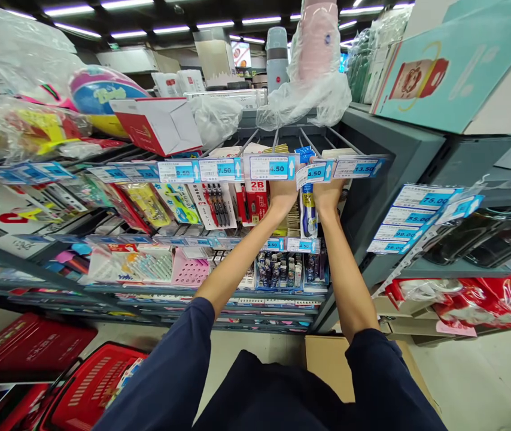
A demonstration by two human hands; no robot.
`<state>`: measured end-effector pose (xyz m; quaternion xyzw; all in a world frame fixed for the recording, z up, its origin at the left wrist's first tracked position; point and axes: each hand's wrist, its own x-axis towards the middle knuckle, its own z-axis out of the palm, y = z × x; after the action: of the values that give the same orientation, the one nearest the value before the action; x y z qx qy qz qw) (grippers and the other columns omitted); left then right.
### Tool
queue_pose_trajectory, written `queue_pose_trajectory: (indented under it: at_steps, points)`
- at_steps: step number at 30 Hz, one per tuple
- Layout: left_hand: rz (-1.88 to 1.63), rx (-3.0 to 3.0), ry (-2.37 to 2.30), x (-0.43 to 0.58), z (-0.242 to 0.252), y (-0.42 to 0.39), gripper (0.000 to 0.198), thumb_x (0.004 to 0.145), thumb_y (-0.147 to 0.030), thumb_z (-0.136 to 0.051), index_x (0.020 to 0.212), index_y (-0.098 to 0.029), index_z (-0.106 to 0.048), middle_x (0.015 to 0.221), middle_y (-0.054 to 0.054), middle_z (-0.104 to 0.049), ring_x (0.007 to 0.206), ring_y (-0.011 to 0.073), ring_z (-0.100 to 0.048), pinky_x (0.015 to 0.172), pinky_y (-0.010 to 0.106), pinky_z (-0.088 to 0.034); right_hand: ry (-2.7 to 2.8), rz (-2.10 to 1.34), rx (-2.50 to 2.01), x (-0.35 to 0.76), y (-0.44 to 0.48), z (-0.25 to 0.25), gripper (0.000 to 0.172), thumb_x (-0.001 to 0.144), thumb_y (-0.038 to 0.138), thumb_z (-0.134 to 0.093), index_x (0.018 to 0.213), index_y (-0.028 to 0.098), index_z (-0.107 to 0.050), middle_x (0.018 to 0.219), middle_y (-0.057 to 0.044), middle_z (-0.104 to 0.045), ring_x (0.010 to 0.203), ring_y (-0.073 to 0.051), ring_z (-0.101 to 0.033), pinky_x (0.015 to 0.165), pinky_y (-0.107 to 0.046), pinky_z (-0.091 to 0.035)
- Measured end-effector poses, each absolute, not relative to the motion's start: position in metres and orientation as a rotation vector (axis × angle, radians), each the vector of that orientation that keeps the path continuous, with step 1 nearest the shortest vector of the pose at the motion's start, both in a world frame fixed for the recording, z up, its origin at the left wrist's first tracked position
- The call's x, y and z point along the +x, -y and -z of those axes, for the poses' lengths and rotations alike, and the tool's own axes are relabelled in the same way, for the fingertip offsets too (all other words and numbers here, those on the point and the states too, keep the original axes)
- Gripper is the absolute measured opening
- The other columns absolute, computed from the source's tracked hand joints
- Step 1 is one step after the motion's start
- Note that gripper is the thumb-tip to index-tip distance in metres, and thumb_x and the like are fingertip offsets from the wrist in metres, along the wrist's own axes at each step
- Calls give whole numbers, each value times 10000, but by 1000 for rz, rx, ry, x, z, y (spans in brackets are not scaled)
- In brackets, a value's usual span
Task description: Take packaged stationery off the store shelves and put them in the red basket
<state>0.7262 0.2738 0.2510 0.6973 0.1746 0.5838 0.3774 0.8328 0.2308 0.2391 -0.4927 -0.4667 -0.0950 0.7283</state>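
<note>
Both my arms reach up to a row of peg hooks on a shop display rack. My left hand (283,193) is behind a 4.50 price tag (272,167), against hanging packs; its fingers are hidden. My right hand (327,193) is just right of it, behind another blue price tag (315,172), next to a hanging blue and yellow pack (309,209). Its fingers are also hidden by the tags. Packs of pens (215,203) and a red pack (255,200) hang to the left.
Red shopping baskets (98,383) sit on the floor at lower left, a cardboard box (331,365) below my right arm. Plastic-wrapped goods (313,72) and a red-white box (157,123) lie on top of the rack. A grey shelf unit (399,155) with price tags stands right.
</note>
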Motion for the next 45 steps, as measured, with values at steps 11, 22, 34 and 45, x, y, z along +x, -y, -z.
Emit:
queue_pose_trajectory:
  at_steps: [11, 22, 34, 45]
  points:
    - [-1382, 1561, -249, 666, -211, -196, 362, 867, -399, -742, 1172, -216, -675, 1266, 102, -694, 1166, 207, -663, 1031, 375, -538, 983, 108, -1263, 798, -163, -208, 391, 911, 503, -612, 1149, 196, -649, 1068, -118, -744, 979, -255, -704, 900, -422, -577]
    - [-1331, 1470, -209, 661, -229, -197, 359, 823, -432, -785, 1093, -211, -701, 1140, 86, -716, 1054, 199, -681, 969, 386, -542, 1126, -160, -1236, 817, -197, -193, 630, 783, 678, -702, 1169, 193, -587, 1029, -114, -758, 918, -255, -728, 874, -430, -594]
    - [-1365, 1413, -239, 676, -236, -193, 353, 816, -466, -780, 1053, -214, -713, 1032, 68, -743, 843, 154, -685, 765, 325, -572, 886, -201, -949, 780, -142, -213, 430, 923, 634, -563, 1051, 232, -648, 959, -45, -695, 770, -146, -666, 670, -275, -567]
    - [-1470, 1427, -243, 685, -245, -194, 287, 859, -476, -740, 826, -193, -707, 776, 34, -712, 662, 122, -625, 630, 287, -512, 790, -268, -753, 776, -151, -227, 397, 829, 614, -709, 850, 233, -599, 779, 29, -629, 650, -87, -607, 546, -198, -500]
